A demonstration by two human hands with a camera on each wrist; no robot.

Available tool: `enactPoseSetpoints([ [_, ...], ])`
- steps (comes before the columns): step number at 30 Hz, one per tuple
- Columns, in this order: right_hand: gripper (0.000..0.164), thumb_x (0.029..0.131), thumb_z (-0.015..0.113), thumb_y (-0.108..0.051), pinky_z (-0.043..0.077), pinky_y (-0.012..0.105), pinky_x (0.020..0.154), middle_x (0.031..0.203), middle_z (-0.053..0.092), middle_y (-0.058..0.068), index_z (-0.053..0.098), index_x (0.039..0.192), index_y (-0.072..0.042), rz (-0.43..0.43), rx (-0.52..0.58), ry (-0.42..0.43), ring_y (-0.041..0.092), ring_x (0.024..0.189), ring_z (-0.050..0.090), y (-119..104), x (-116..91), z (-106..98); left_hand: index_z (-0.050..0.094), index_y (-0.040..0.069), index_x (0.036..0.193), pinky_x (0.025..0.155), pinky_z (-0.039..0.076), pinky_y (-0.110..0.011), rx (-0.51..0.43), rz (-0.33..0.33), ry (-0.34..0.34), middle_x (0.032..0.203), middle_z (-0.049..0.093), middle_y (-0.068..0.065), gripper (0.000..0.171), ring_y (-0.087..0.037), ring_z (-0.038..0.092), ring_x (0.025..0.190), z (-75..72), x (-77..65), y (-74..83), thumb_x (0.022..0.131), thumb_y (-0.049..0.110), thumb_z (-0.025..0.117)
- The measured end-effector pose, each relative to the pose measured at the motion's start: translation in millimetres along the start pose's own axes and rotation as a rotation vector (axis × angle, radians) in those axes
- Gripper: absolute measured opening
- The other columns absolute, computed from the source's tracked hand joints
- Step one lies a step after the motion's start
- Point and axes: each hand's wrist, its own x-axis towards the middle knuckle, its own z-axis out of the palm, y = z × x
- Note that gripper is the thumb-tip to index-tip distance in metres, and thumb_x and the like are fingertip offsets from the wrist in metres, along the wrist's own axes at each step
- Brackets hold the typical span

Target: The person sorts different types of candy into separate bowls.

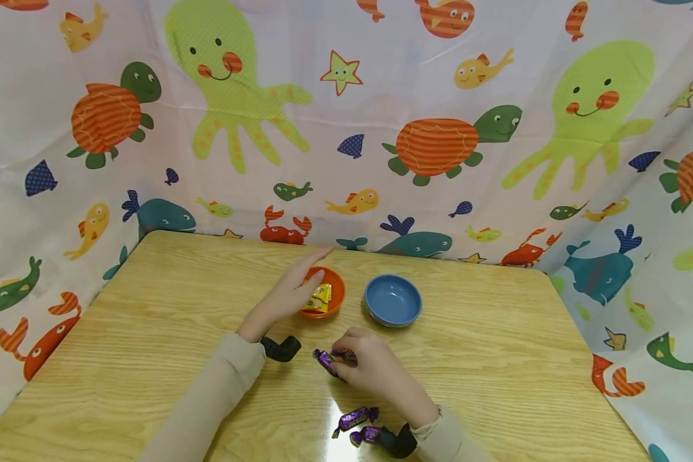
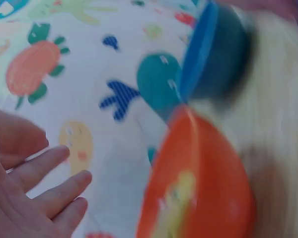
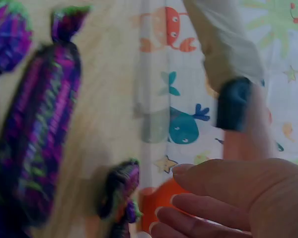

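My left hand (image 1: 289, 292) is held above the left side of an orange bowl (image 1: 337, 292), fingers extended and nothing in them. Yellow-wrapped candies (image 1: 321, 295) lie inside that bowl, partly hidden by the hand. My right hand (image 1: 372, 362) reaches over purple-wrapped candies (image 1: 325, 361) on the table, its thumb and fingers spread apart around them. In the right wrist view a dark purple candy (image 3: 120, 191) lies just beyond the fingertips, apart from them. Closer to me lie two more purple candies (image 1: 354, 419), one partly covered by the right wrist's black camera.
A blue bowl (image 1: 393, 300), with nothing visible inside, stands right of the orange one. The wooden table (image 1: 496, 359) ends at a sea-animal curtain (image 1: 346, 128) at the back and sides. Black cameras (image 1: 283, 348) jut from both wrists.
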Motion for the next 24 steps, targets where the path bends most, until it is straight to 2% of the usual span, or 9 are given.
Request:
enactPoseSetpoints([
  [5,0.018,0.079,0.083,-0.011,0.045,0.019,0.062,0.083,0.062,0.003,0.074,0.093,-0.002,0.009,-0.057,-0.033,0.009,0.071,0.051,-2,-2,10,0.036,0.005,0.153,0.114,0.031,-0.051,-0.211,-0.03,-0.033,0.154,0.039,-0.017,0.049,-0.031,0.037,0.141,10.1,11.0,17.7,0.105,0.002,0.041],
  [9,0.021,0.079,0.083,-0.014,0.046,0.019,0.062,0.084,0.061,0.0,0.075,0.095,-0.004,0.031,-0.095,-0.059,0.004,0.07,0.049,-2,-3,15,0.035,0.007,0.154,0.115,0.031,-0.047,-0.309,-0.087,-0.068,0.156,0.037,-0.013,0.049,-0.029,0.035,0.143,21.4,16.6,24.8,0.105,0.004,0.04],
  [15,0.019,0.078,0.083,-0.013,0.046,0.02,0.061,0.083,0.059,-0.002,0.073,0.093,-0.006,0.041,-0.124,-0.037,0.004,0.07,0.049,0,-5,20,0.036,0.011,0.154,0.114,0.033,-0.044,-0.305,-0.144,-0.083,0.156,0.038,-0.008,0.048,-0.026,0.035,0.143,38.7,20.1,27.9,0.106,0.009,0.042],
  [20,0.018,0.075,0.082,-0.007,0.037,0.019,0.054,0.075,0.052,-0.002,0.068,0.086,-0.006,0.02,-0.138,0.005,0.006,0.065,0.042,3,-6,25,0.036,0.007,0.154,0.115,0.031,-0.046,-0.316,-0.14,-0.113,0.155,0.038,-0.011,0.048,-0.028,0.036,0.142,50.3,21.3,24.4,0.106,0.009,0.041],
  [24,0.018,0.074,0.08,-0.003,0.037,0.02,0.055,0.076,0.052,0.0,0.067,0.087,-0.005,0.02,-0.122,-0.008,0.007,0.066,0.042,4,-5,24,0.032,0.007,0.155,0.116,0.029,-0.045,-0.355,-0.149,-0.158,0.157,0.035,-0.012,0.05,-0.028,0.033,0.144,56.1,21.5,21.5,0.106,0.011,0.041],
])
